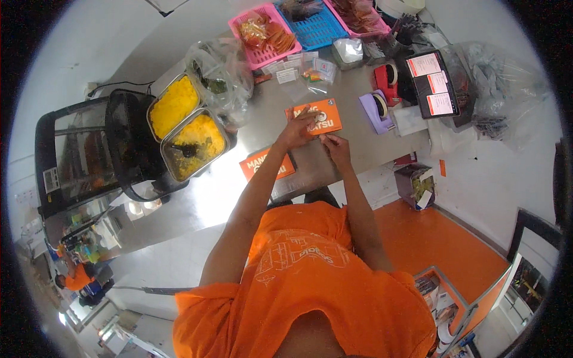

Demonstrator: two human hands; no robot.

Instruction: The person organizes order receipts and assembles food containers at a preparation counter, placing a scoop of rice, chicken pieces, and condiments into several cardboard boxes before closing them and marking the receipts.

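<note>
Fingers of the left hand (296, 128) were spread over an orange printed packet (330, 111), by which its left and middle parts were partly covered. The packet was set flat on the steel counter (356, 89), its long axis running roughly from left to right, with the right end slanted slightly farther from the counter's near edge. One long side was thus turned toward the body, and at that side, toward the right end, the fingertips of the right hand (339, 152) were held. Thumb and forefinger were close together there; whether the edge was pinched between them or merely touched could not be told. From the right fingers, the packet was found straight ahead and mostly to the left. The left hand was the nearer of the two, being rested on the printed face itself, while only the border was reached by the right. A second orange packet (286, 167) was placed closer to the body and to the left, crossed by the left forearm (248, 213). Beyond the first packet's right end, apart from it, a purple tape dispenser (373, 114) was positioned.
</note>
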